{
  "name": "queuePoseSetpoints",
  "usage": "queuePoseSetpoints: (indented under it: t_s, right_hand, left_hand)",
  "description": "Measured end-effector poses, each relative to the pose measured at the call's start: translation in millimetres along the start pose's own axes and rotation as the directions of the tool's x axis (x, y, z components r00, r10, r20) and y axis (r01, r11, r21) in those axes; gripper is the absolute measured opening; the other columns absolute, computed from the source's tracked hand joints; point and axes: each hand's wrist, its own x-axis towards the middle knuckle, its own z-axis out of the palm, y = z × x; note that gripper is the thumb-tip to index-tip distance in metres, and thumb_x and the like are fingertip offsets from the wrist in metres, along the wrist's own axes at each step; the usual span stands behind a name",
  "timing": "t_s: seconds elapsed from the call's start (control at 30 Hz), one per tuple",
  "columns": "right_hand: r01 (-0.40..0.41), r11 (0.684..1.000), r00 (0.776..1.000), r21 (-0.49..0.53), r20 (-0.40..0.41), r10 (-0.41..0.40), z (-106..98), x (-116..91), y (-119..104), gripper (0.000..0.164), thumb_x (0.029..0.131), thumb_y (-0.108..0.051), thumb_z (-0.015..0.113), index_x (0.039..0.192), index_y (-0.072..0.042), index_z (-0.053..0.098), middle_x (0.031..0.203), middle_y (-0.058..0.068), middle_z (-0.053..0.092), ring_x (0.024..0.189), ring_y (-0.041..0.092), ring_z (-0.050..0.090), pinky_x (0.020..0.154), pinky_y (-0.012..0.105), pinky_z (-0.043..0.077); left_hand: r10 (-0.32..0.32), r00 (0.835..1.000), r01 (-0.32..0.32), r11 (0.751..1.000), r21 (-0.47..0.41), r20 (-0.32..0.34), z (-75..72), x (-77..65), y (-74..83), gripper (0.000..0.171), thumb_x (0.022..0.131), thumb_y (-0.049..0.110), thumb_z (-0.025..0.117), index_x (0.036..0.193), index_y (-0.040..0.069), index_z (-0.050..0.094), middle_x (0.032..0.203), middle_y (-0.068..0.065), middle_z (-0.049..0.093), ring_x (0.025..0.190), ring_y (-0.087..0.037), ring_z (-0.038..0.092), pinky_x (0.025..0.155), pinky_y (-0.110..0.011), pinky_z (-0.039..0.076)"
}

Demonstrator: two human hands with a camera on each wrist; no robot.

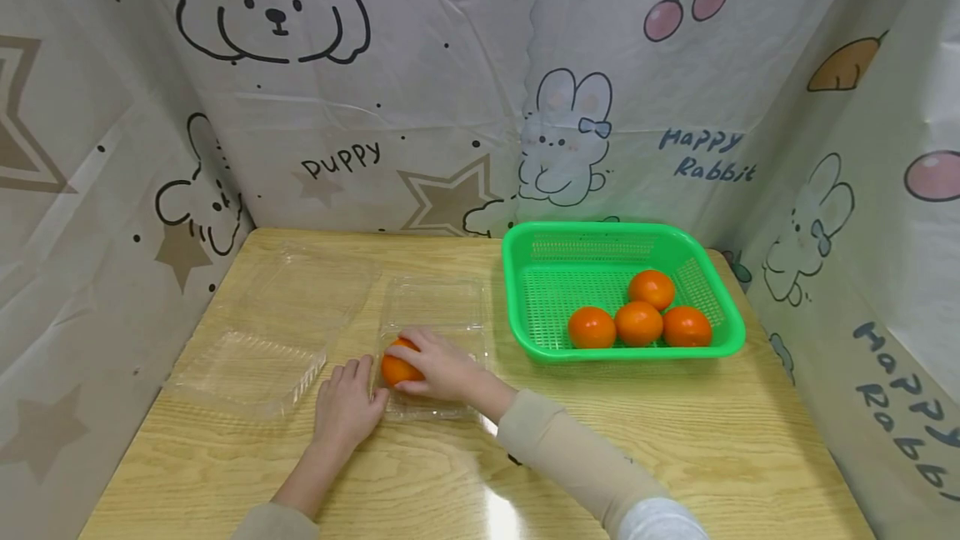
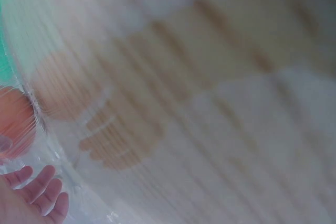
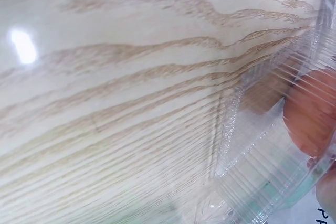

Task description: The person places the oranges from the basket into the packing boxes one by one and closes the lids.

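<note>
My right hand [image 1: 444, 369] holds an orange [image 1: 397, 363] from above and its right side, fingers curled over the top. This orange sits low in the left part of a clear plastic clamshell box [image 1: 435, 412], whose lid lies folded back toward the far side. The box's ribbed wall [image 3: 262, 190] stands in front of the orange in the right wrist view. At the box's left edge is my left hand [image 1: 347, 402], fingers loosely extended, thumb close to the rim. The left wrist view shows its spread fingers [image 2: 44, 195] just below the orange.
A second clear clamshell box [image 1: 247, 373] lies opened out at the left. On the right stands a green plastic basket [image 1: 525, 344] with several oranges [image 1: 639, 323] gathered at its near right side. Printed cloth walls [image 1: 450, 107] border the wooden table [image 1: 420, 490].
</note>
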Motion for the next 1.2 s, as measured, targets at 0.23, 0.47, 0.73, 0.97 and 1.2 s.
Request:
queuePoseSetpoints:
  t_s: [0.23,0.47,0.73,0.97,1.2]
  right_hand:
    - [-0.012,1.0,1.0,-0.003,0.009,0.012,0.3,0.5,-0.6,0.051,0.09,-0.045,0.051,0.134,-0.021,0.043,0.136,0.009,0.039,0.127,0.025,0.037,0.106,0.036,0.029]
    - [0.002,1.0,1.0,-0.006,0.009,-0.002,-0.4,-0.6,0.2,0.052,0.09,-0.046,0.049,0.135,-0.021,0.042,0.136,0.009,0.039,0.128,0.024,0.036,0.106,0.036,0.028]
    - [0.024,0.999,1.0,0.036,0.004,-0.024,-4.1,-2.5,3.5,0.053,0.09,-0.048,0.048,0.135,-0.021,0.042,0.138,0.009,0.038,0.128,0.024,0.036,0.106,0.037,0.028]
    - [-0.012,0.997,1.0,0.081,-0.004,0.013,-17.7,-6.4,7.2,0.051,0.092,-0.045,0.045,0.136,-0.021,0.041,0.141,0.009,0.037,0.129,0.025,0.036,0.105,0.041,0.03]
    - [-0.032,0.999,0.996,0.018,-0.081,0.034,-33.1,-14.5,18.0,0.048,0.093,-0.041,0.047,0.135,-0.018,0.043,0.137,0.008,0.042,0.125,0.023,0.041,0.103,0.04,0.032]
  left_hand:
    - [-0.006,1.0,0.006,1.0,0.004,0.018,-0.4,0.6,-0.4,0.051,0.079,0.026,0.056,0.119,-0.003,0.051,0.107,-0.02,0.056,0.095,-0.037,0.05,0.073,-0.05,0.042]
    - [-0.008,1.0,0.008,1.0,0.0,0.025,0.6,0.2,-0.8,0.051,0.079,0.027,0.056,0.12,-0.003,0.05,0.109,-0.02,0.056,0.097,-0.037,0.05,0.075,-0.051,0.042]
    - [-0.008,1.0,0.008,1.0,0.005,0.02,1.2,0.0,-1.0,0.05,0.079,0.027,0.055,0.12,-0.002,0.051,0.107,-0.019,0.057,0.095,-0.036,0.05,0.073,-0.049,0.042]
    - [-0.006,1.0,0.006,1.0,0.004,0.02,1.1,0.4,-1.2,0.051,0.079,0.028,0.056,0.12,-0.002,0.051,0.109,-0.02,0.057,0.096,-0.037,0.05,0.074,-0.05,0.042]
    - [-0.015,0.999,0.015,1.0,-0.001,0.029,0.5,0.1,-0.8,0.051,0.078,0.028,0.056,0.12,-0.002,0.05,0.108,-0.02,0.057,0.097,-0.037,0.05,0.074,-0.05,0.042]
